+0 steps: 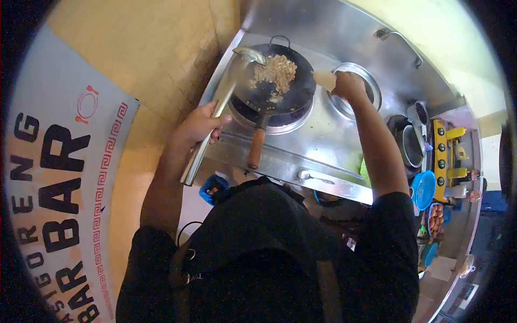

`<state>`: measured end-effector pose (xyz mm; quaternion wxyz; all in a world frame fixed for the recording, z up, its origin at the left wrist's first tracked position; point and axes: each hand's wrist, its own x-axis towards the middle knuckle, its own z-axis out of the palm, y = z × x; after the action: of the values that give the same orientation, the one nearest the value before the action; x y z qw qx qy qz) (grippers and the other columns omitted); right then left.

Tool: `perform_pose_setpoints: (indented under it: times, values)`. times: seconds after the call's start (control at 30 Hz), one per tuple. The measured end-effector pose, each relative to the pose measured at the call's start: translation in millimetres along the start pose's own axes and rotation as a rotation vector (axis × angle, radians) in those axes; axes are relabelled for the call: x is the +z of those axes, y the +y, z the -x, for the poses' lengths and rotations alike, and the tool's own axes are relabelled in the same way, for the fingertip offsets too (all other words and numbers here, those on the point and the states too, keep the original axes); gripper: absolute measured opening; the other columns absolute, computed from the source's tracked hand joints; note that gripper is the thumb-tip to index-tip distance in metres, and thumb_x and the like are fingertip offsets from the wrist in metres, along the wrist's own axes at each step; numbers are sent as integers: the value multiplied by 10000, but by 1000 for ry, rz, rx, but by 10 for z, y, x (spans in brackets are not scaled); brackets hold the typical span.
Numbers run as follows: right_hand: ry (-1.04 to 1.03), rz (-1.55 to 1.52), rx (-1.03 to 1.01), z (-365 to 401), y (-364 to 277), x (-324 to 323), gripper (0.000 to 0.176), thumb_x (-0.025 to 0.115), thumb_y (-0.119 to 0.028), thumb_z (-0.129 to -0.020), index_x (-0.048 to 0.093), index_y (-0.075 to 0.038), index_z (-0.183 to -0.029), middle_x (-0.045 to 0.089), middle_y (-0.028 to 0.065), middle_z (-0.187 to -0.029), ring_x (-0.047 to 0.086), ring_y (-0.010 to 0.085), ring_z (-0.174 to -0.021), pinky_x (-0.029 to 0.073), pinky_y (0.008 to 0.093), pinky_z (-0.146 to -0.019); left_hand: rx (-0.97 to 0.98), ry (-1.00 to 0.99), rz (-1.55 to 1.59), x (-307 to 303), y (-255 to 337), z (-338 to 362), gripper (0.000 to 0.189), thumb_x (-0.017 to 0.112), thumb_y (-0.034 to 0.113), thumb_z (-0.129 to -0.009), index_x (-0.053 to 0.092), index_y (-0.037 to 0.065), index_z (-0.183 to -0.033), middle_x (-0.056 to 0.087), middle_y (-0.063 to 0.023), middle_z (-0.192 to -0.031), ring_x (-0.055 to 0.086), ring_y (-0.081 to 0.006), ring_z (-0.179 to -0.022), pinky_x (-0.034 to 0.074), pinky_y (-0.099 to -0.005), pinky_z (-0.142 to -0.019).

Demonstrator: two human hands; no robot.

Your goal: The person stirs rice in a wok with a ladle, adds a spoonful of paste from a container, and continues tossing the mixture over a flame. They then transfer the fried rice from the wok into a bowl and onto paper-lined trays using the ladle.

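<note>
My left hand (202,125) is closed around the long metal handle of a wok spatula (225,94). The spatula's head lies over the left rim of a dark wok (245,96), beside a heap of brown, rice-like food (280,71). The wok sits on the left burner, its wooden handle turned toward me. Above the right burner ring (375,89), my right hand (349,87) grips a pale, flat item (325,81) that points toward the wok. Blur hides what kind of item it is.
A spoon (323,176) lies on the steel front ledge. To the right are dark pots (412,145), a blue bowl (424,190), a yellow panel with knobs (440,161) and a container of eggs (436,218). A faucet (401,40) is fixed behind. A lettered banner (70,177) stands left.
</note>
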<state>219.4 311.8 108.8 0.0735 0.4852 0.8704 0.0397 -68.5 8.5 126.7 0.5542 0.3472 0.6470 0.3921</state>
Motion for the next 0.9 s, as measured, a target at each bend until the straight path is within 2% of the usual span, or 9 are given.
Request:
perform_pose_setpoints:
  times: [0.1,0.23,0.47,0.6,0.67,0.77,0.83,0.87,0.9]
  values:
    - [-130,-90,8,266,121,164,583,770,-246,-581,586,-108,-1117,639,153,-1016,609,326,-955,487,416,-811,13,-1,0,44,-91,-72,293,615,193,-861,458,53,-1066,453,19,-592,445,-73,-451,396,-246,-391]
    - [190,-695,105,822,520,1204,804,821,-363,-578,484,-13,-1219,577,232,-1121,571,345,-1030,447,393,-869,12,19,12,213,-135,-195,310,626,210,-854,460,54,-1065,456,15,-590,450,-79,-448,393,-244,-388]
    - [584,-1393,436,1602,839,2733,703,802,-75,-594,438,12,-1190,541,128,-1089,536,245,-984,433,363,-865,-37,96,86,835,-243,-545,197,589,217,-880,468,69,-928,461,6,-582,461,-92,-438,385,-248,-381]
    - [634,-1313,505,1769,675,2692,773,776,-75,-654,347,12,-1291,545,170,-1117,519,258,-1042,394,364,-947,13,77,196,1295,-479,-875,196,584,221,-884,440,88,-866,456,9,-580,447,-96,-420,381,-249,-366]
    - [407,-1635,803,1965,456,2690,895,777,-98,-674,233,-3,-1379,500,185,-1219,520,269,-1047,434,369,-906,69,103,228,1492,-593,-1098,208,585,224,-884,422,95,-871,438,15,-553,454,-106,-415,386,-269,-342]
    - [-176,-1608,389,2201,-586,1152,1003,783,-164,-687,106,14,-1406,317,255,-1381,473,321,-1155,469,389,-876,99,238,103,1777,-715,-1366,216,598,215,-869,479,56,-786,498,-28,-570,499,-131,-435,391,-308,-355]
    - [-121,-1254,-127,1888,-993,1075,890,661,-23,-712,97,40,-1398,330,327,-1332,497,410,-1083,459,421,-856,116,437,-30,1974,-624,-1500,305,618,272,-842,545,-2,-731,590,-124,-637,572,-241,-508,447,-381,-469]
    - [-173,-980,-138,1705,-1148,609,853,587,26,-694,92,71,-1386,412,345,-1221,487,471,-1053,434,461,-869,163,425,-187,1967,-873,-1842,459,613,364,-823,461,-33,-995,587,-247,-901,619,-343,-815,490,-448,-712]
    - [-35,-865,-83,1438,-1233,1055,795,513,21,-699,113,66,-1385,502,333,-1066,492,490,-1020,436,475,-865,197,452,-180,1903,-782,-1859,487,617,366,-817,461,-43,-1029,579,-268,-952,584,-377,-909,460,-458,-787]
